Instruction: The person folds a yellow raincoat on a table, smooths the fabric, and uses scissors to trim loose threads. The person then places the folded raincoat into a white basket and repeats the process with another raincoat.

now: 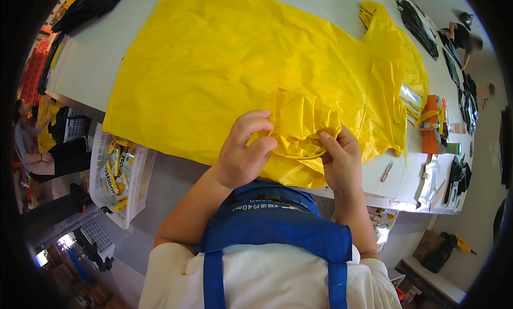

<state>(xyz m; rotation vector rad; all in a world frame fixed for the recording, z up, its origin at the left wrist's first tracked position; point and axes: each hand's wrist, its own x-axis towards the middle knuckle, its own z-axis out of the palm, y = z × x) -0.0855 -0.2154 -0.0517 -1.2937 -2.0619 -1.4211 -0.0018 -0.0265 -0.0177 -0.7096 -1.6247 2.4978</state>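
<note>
One yellow plastic sheet [240,68] lies spread on one white worktop [101,47], with two hands, left [243,151] and right [341,159], at its near edge. One white basket [140,173] stands beside the worktop, and one orange board [430,124] and one pen [387,171] lie on it.

A garment packing workshop: long white worktable [96,52], basket of packets [120,175], seated co-worker [48,154].

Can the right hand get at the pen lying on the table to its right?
Probably yes: the pen lies bare on the table beside the right hand, but that hand would first have to let go of the yellow sheet.
</note>
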